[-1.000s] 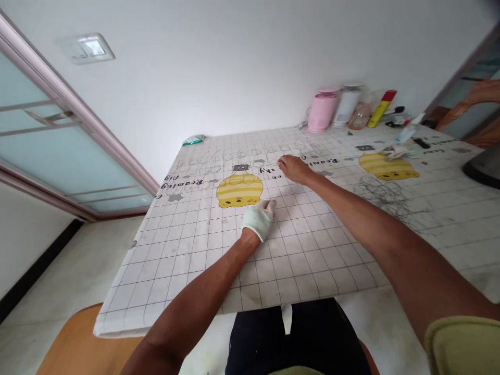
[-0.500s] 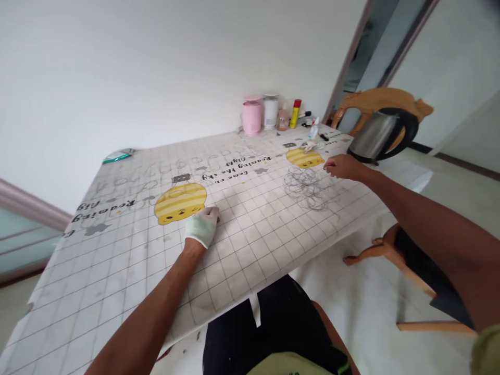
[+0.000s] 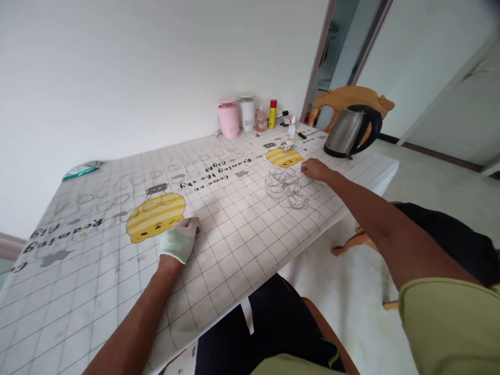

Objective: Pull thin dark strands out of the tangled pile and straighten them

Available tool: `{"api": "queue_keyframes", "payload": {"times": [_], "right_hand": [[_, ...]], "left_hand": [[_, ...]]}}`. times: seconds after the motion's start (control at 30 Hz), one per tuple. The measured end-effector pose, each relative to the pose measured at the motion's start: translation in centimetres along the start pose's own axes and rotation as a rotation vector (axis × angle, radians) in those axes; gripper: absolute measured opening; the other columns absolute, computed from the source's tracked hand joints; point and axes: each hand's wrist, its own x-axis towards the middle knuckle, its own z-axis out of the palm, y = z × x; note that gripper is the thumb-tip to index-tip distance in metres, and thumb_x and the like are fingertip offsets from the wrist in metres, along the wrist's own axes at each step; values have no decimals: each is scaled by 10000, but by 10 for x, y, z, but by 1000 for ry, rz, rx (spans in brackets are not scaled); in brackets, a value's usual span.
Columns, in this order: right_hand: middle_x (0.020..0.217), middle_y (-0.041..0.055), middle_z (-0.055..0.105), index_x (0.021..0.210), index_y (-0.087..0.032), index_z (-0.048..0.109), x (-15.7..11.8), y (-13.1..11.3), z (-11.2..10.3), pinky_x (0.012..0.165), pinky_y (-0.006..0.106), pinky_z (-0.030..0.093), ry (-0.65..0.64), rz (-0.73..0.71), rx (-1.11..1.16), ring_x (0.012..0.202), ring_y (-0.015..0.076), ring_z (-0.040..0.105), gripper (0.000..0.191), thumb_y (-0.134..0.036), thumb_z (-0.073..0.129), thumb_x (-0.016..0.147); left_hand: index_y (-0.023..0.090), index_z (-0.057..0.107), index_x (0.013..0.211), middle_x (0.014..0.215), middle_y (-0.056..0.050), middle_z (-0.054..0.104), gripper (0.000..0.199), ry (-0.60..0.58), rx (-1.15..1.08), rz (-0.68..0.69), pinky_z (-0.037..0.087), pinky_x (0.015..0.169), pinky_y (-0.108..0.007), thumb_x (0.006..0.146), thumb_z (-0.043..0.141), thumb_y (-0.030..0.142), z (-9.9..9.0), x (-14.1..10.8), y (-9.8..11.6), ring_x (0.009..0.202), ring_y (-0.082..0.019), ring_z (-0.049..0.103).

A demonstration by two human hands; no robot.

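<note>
My left hand (image 3: pixel 180 238), in a pale whitish-green glove, rests with curled fingers on the checked tablecloth (image 3: pixel 234 245), beside a printed yellow striped bear. Whatever it may hold is hidden. Bare and closed, my right hand (image 3: pixel 313 169) reaches to the far right of the table, at the edge of a loose tangle of thin dark strands (image 3: pixel 287 187). I cannot make out anything between its fingers. Faint grey rings (image 3: pixel 150 173) of thin strand lie in rows on the far left of the cloth. A crumpled whitish glove-like item (image 3: pixel 291 143) lies beyond my right hand.
A steel kettle (image 3: pixel 344 133) stands right of my right hand. Along the wall are a pink container (image 3: pixel 228 120), a white container (image 3: pixel 246 112), a pinkish bottle (image 3: pixel 261 120), a yellow-red can (image 3: pixel 272 113) and a small white bottle (image 3: pixel 291 126). Wooden chairs (image 3: pixel 351 96) stand at the right.
The view has turned right, so the table and its things sit further left in the picture. My left hand stays beside the printed bear, and my right hand stays beside the tangle.
</note>
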Motion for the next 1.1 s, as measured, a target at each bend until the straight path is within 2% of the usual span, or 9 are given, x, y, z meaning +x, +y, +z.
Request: {"api": "queue_keyframes", "payload": {"times": [0.13, 0.3, 0.5, 0.77, 0.87, 0.93, 1.0, 1.07, 1.1], "right_hand": [[1104, 135, 761, 1006, -144, 788, -1, 1, -5, 834, 308, 457, 43, 0, -36, 986, 244, 650, 289, -184, 540, 864], [1122, 113, 769, 1075, -161, 783, 1, 16, -38, 879, 320, 450, 75, -66, -76, 1035, 248, 655, 320, -168, 512, 905], [1140, 125, 750, 1070, -176, 811, 5, 25, -72, 912, 356, 450, 25, -211, -220, 1066, 264, 642, 318, -178, 524, 934], [1174, 113, 734, 976, -201, 820, 0, -7, -70, 853, 335, 439, -167, -337, -311, 1151, 269, 621, 290, -77, 598, 837], [1140, 100, 753, 922, -205, 813, 0, -19, -81, 850, 345, 444, -211, -336, -369, 1139, 275, 630, 255, -75, 635, 793], [1124, 94, 762, 912, -209, 814, 1, -29, -99, 847, 351, 463, -114, -303, -321, 1107, 277, 649, 229, -98, 641, 811], [1068, 84, 776, 931, -208, 814, 2, -48, -119, 827, 342, 494, 70, -234, -150, 1046, 265, 679, 215, -120, 637, 847], [934, 74, 783, 964, -186, 806, 0, -80, -132, 755, 315, 531, 228, -132, 162, 887, 227, 714, 181, -147, 657, 868], [872, 70, 777, 964, -172, 798, -2, -100, -133, 685, 297, 543, 244, -78, 359, 787, 207, 719, 148, -169, 688, 865]], "left_hand": [[256, 711, 763, 828, -18, 778, 337, -5, 18, 5, 475, 796, -338, 918, 503, 471, -1, -1, 2, 861, -261, 690], [269, 726, 808, 875, -8, 786, 316, -24, 36, -2, 471, 800, -338, 923, 504, 463, -1, 0, 1, 868, -256, 692], [282, 718, 777, 872, -10, 781, 311, -33, 79, -13, 462, 790, -349, 920, 499, 450, -3, 0, 3, 878, -265, 685], [285, 723, 799, 889, -4, 777, 314, -43, 127, -3, 462, 794, -341, 936, 492, 447, -3, 1, 3, 892, -256, 683], [292, 746, 845, 892, -7, 782, 296, -38, 117, -2, 472, 811, -344, 933, 508, 443, -1, 3, 0, 901, -261, 692], [295, 760, 865, 896, -6, 788, 291, -17, 96, -6, 480, 833, -348, 931, 517, 441, 0, 3, -1, 907, -263, 697], [291, 766, 856, 890, -4, 790, 311, 18, 55, -2, 490, 851, -346, 939, 510, 448, 0, 1, 0, 902, -261, 704], [285, 778, 888, 895, -2, 793, 334, 49, -14, 16, 500, 876, -339, 951, 500, 458, 1, -4, 3, 891, -250, 714], [284, 788, 942, 903, 1, 796, 332, 59, -49, 29, 504, 887, -336, 954, 502, 453, 1, -8, 5, 883, -243, 719]]}}
